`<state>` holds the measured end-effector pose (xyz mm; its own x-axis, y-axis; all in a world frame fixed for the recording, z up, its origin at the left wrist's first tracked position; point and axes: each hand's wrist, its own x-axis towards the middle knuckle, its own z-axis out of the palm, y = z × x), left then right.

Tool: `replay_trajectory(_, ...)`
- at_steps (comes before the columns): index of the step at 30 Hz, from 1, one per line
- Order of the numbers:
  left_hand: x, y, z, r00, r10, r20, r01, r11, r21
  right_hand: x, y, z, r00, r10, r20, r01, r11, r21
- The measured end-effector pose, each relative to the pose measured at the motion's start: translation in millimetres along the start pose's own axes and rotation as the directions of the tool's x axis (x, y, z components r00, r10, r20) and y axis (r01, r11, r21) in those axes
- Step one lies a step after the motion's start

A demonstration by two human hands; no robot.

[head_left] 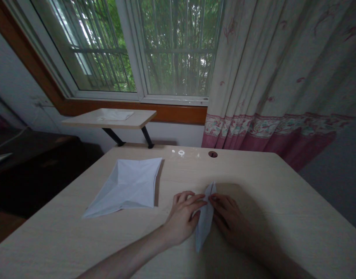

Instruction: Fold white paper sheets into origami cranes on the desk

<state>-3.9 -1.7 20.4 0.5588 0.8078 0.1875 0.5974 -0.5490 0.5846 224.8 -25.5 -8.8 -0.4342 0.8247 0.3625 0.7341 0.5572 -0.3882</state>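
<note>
Step in hand: I'm working on a narrow folded paper with both hands, down on the table.

Left hand: my left hand is half closed, its fingers curved and reaching to the paper's left edge. I can't tell if it's gripping or only pressing.

Right hand: my right hand is half closed too, its fingertips on the paper's right edge. Again, I can't tell if it's gripping.

Paper: it lies between my hands, long and pointed, tilted across the table near the edge closest to me, with its tip up by my fingers.

Nearby: a large creased paper lies open on the table to my left, well apart from my hands. A round hole sits near the table's far edge.

Rest: beyond the table, a small side table carries a folded white piece, below a window with a patterned curtain to its right.
</note>
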Motion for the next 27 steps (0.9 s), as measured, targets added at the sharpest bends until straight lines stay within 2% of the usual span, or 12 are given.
replay_trajectory(7,1.2,-1.2,2.4,1.0,-0.029,-0.001,0.029,0.999,-0.014,-0.1,1.5,-0.9,1.0,-0.014,0.011,0.013,0.999,0.04)
replay_trajectory(13,1.7,0.9,0.6,0.998,-0.037,-0.047,0.035,0.999,-0.037,-3.3,4.3,2.2,0.999,0.037,0.014,-0.038,0.995,0.093)
replay_trajectory(18,1.5,4.7,-1.4,0.996,-0.05,-0.069,0.046,0.998,-0.053,0.5,-2.5,-3.8,0.998,0.057,0.032,-0.061,0.989,0.136)
replay_trajectory(27,2.3,1.9,2.5,0.995,-0.044,-0.089,0.044,0.999,-0.009,1.2,0.3,-0.8,0.996,0.086,0.028,-0.09,0.97,0.226)
